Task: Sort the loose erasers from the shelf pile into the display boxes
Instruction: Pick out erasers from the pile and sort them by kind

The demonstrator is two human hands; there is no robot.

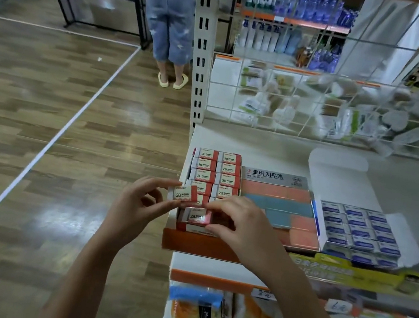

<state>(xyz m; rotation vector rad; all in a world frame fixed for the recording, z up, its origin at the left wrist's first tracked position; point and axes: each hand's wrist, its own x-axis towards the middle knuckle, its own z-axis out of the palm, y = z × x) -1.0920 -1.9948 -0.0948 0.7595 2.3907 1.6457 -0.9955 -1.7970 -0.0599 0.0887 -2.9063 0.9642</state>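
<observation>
At the left end of the shelf (pixel 274 147), the left hand (pixel 137 202) pinches a red-sleeved 2B eraser (pixel 183 192) between thumb and fingertips, holding it just off the near left corner of the red display box (pixel 213 184), whose rows are already filled with matching erasers. Beside it, the right hand (pixel 236 221) curls its fingers round another red eraser (pixel 197 215) at the box's near end. Two more display boxes sit to the right: one of pink and blue erasers (pixel 281 212), one of blue-sleeved erasers (pixel 360 231).

Dim, even indoor light, glare patches on the floor (pixel 60 213) toward seven o'clock, edges bowed, upper right shelves (pixel 323 103) blurred.
</observation>
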